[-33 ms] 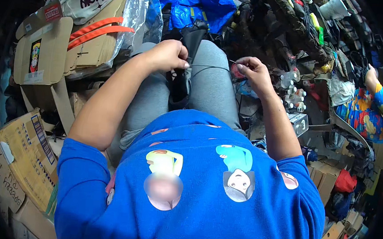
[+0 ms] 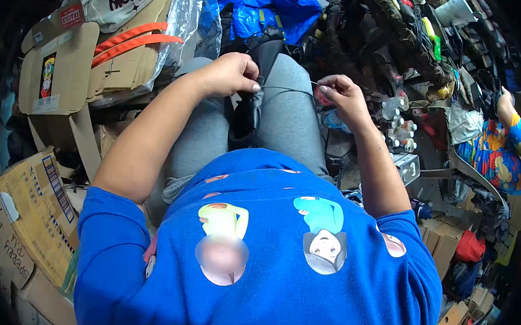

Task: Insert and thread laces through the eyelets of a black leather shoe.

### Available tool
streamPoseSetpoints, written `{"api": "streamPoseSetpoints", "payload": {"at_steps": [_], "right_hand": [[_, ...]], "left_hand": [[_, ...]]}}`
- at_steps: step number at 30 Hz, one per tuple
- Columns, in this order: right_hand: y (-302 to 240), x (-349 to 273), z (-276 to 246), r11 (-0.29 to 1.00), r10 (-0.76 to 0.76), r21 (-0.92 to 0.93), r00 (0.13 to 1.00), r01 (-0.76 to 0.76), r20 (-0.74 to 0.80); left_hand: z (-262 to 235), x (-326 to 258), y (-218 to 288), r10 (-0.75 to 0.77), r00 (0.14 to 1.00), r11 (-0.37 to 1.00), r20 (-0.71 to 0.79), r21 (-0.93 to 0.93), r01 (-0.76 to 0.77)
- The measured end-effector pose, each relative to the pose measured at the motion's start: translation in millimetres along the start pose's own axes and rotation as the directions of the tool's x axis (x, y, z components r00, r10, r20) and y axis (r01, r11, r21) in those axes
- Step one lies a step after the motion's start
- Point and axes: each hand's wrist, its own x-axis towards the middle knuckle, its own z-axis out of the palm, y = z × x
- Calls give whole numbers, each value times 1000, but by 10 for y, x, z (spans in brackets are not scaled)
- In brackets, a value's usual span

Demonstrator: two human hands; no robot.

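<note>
A black, shiny leather shoe (image 2: 246, 118) is held between my knees, its upper part leaning away from me. My left hand (image 2: 235, 76) is closed at the shoe's edge, thumb and forefinger pinching where a dark thread (image 2: 286, 90) meets it. That thread stretches across my right knee toward my right hand (image 2: 341, 94). Thumb and fingers of the right hand are pinched together on a thin, needle-like thing (image 2: 315, 83), too small to make out fully. The fingers of my left hand partly hide the shoe.
Flattened cardboard boxes (image 2: 56, 66) and orange straps (image 2: 133, 39) lie at the left. A blue plastic bag (image 2: 265, 9) is ahead. Small clear bottles (image 2: 400, 133) and piled clutter crowd the right, where another person's colourful sleeve (image 2: 497, 149) shows.
Both hands keep almost the same place. My right hand and the thread have shifted very slightly.
</note>
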Motion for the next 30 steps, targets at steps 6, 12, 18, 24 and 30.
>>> {"api": "streamPoseSetpoints", "payload": {"at_steps": [6,12,18,24,30], "right_hand": [[-457,152,353,954,-205,-174,955,244,216],[-509,193,384,927,-188,-263,939,266,288],[-517,140,404,843,-269,-374,905,387,330],[-407,71,525,879,-292,-305,919,367,264],[-327,32,599,875,-339,-282,913,395,226]], "left_hand": [[66,134,-8,210,976,969,57,-148,-199],[16,170,8,171,977,985,128,-32,-168],[60,170,-31,190,977,980,93,-85,-182],[82,192,-104,189,981,969,37,-166,-181],[169,189,-245,176,984,889,1,-430,-159]]}}
